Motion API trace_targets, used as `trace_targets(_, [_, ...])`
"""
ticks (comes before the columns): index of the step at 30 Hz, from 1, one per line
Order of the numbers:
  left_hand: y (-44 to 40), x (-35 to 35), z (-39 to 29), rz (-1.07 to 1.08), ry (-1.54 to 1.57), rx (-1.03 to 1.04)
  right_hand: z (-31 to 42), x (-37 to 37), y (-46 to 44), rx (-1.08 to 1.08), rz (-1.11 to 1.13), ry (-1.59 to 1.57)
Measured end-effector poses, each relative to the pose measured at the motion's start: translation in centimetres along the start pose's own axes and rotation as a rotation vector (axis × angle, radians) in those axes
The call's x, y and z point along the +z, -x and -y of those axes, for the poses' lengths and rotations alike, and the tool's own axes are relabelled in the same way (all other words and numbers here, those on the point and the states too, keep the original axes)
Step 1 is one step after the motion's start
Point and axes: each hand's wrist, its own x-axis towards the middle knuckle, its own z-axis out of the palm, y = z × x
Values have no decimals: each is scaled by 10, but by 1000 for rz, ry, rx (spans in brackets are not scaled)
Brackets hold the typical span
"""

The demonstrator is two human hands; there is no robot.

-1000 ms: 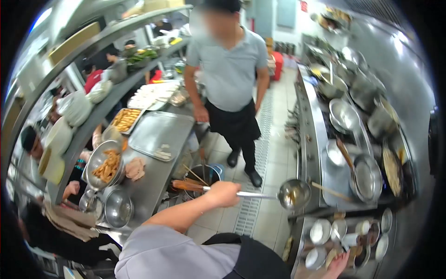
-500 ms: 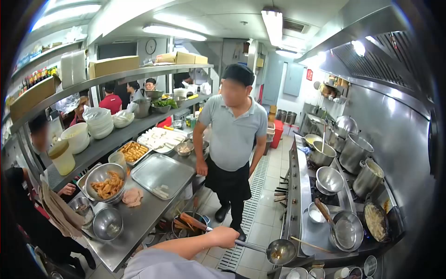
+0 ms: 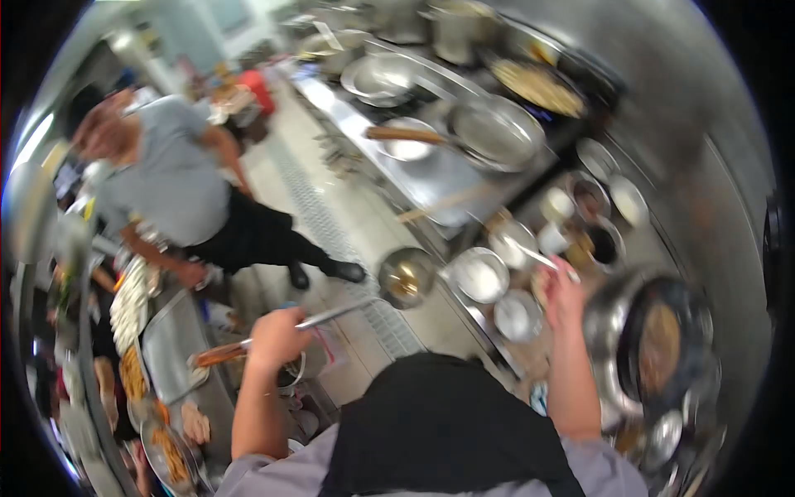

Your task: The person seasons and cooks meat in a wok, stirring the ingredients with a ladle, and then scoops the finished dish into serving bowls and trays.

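Note:
In the lower left, my left hand (image 3: 280, 338) is closed around the handle of a long metal ladle (image 3: 407, 278) with a wooden grip end. A little yellowish liquid lies in the ladle's bowl, which hangs over the floor. My right hand (image 3: 563, 290) is over the seasoning containers at the right, its fingers closed on the handle of a small spoon (image 3: 530, 253). Around it are a bowl of white powder (image 3: 480, 276), a second pale-filled bowl (image 3: 517, 316) and a bowl of dark sauce (image 3: 606, 245). The picture is blurred by motion.
A person in a grey shirt (image 3: 178, 170) stands at the left beside the prep counter with a metal tray (image 3: 172, 348). Ahead, the stove holds a strainer (image 3: 497, 132) and a pan of food (image 3: 540, 87). A large wok (image 3: 658, 340) sits at the right.
The view has swung right and down, bringing the seasoning containers, my right hand and the wok into sight. The ladle is still in my left hand.

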Motion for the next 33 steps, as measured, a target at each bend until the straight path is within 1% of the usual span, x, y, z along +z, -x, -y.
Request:
trace_targets(2, [-9,1,-6,-7,-9,20,-6,-10,-6,19,64,-181])
trace_targets(3, [-11,0,-11,-3,-19,17,-6,-10,-4,18,87,-205])
trace_targets(4, [-14,-2,-14,-5,-31,4,-3,-7,-1,-2,107,-205])
trace_targets(5, [-18,-3,-9,23,-38,1,-1,0,3,-33,92,-187])
trace_targets(6, [-20,-3,-9,1,-26,22,-2,2,5,-56,81,-170])
trace_targets(7, [-23,-1,-8,9,-36,27,-5,1,5,-47,57,-165])
trace_targets(9, [-26,1,-8,26,-45,31,-12,1,9,-204,85,156])
trace_targets(10, [-27,1,-9,12,-54,60,-15,3,14,-197,78,160])
trace_targets(12, [-29,1,-9,11,-66,86,-19,5,27,-301,54,407])
trace_targets(13, [-30,2,-10,-4,-72,109,-21,4,32,-311,69,419])
trace_targets(14, [-32,2,-11,-21,-79,130,-21,5,39,-300,68,422])
trace_targets(16, [-34,-4,-15,0,-100,148,-21,11,50,-301,134,431])
trace_targets(17, [-34,-9,-21,28,-112,161,-28,12,50,-290,133,431])
trace_targets(19, [-35,-14,-31,75,-150,176,-44,12,46,-196,81,509])
trace_targets(20, [-36,-15,-34,86,-151,177,-51,11,43,-186,77,512])
trace_targets(22, [-37,-18,-41,66,-194,246,-60,11,38,-103,43,462])
trace_targets(24, [-37,-21,-46,86,-216,251,-60,11,43,-71,70,463])
trace_targets(26, [-38,-25,-49,66,-269,313,-64,12,45,-40,93,458])
trace_targets(28, [-41,-27,-51,82,-289,319,-69,12,44,-133,93,528])
trace_targets(29, [-41,-27,-51,94,-305,323,-73,11,43,-127,91,525])
trace_targets(31, [-43,-27,-53,92,-312,343,-79,9,40,-189,85,553])
trace_targets(33, [-45,-28,-54,89,-320,367,-80,11,40,-161,76,550])
